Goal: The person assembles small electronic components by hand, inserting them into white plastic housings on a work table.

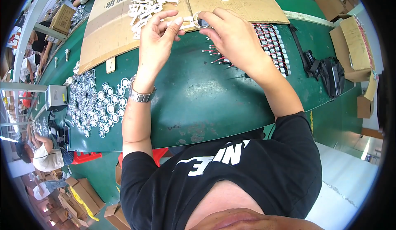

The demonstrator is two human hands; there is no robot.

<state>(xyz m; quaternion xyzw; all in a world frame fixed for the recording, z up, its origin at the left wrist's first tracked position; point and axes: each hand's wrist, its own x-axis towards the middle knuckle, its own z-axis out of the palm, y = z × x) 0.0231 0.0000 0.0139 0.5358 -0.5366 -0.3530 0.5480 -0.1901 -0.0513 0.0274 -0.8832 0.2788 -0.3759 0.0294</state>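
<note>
A cream-white plastic housing (189,22) with a slim handle and a round head is held between my hands, over the near edge of a cardboard sheet (111,44). My left hand (159,38) is closed at the handle end, thumb against the fingers. The fingers of my right hand (233,36) are bent over the round head, with a small dark block (203,22) at their tips; whether the block is seated in the head I cannot tell. Many similar housings (150,3) lie heaped on the cardboard beyond my hands.
Clear-and-silver round parts (105,106) spread across the green table (198,89) at left. Rows of small wired parts (274,48) lie by my right forearm. A black pouch (332,75) and an opened carton (352,50) are at right. Other people sit at far left.
</note>
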